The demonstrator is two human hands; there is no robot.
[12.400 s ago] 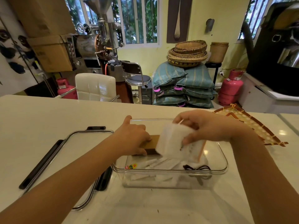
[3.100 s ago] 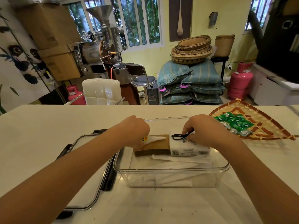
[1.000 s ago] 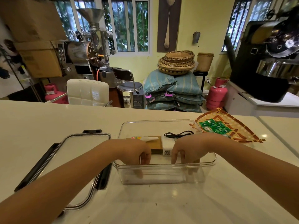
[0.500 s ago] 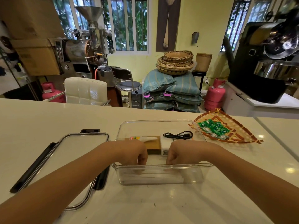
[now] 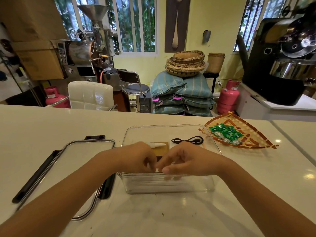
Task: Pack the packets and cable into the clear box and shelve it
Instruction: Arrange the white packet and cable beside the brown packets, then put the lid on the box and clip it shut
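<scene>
Clear plastic box (image 5: pixel 171 184) was set on the white table (image 5: pixel 51 127); both hands, left (image 5: pixel 136 158) and right (image 5: pixel 184 159), were curled over its near rim, their grip unclear.

Single head-worn view, forward and down, close over the counter (image 5: pixel 51 127) (room beyond).

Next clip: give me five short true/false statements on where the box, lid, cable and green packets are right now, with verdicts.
1. The lid is fitted on the clear box. False: it lies on the counter, left of the box.
2. The black cable lies coiled inside the box. True.
3. The green packets are in the box. False: they sit on the woven tray to its right.
4. Both the left hand and right hand are over the box's near edge. True.
5. The box is on a shelf. False: it rests on the counter.
</scene>
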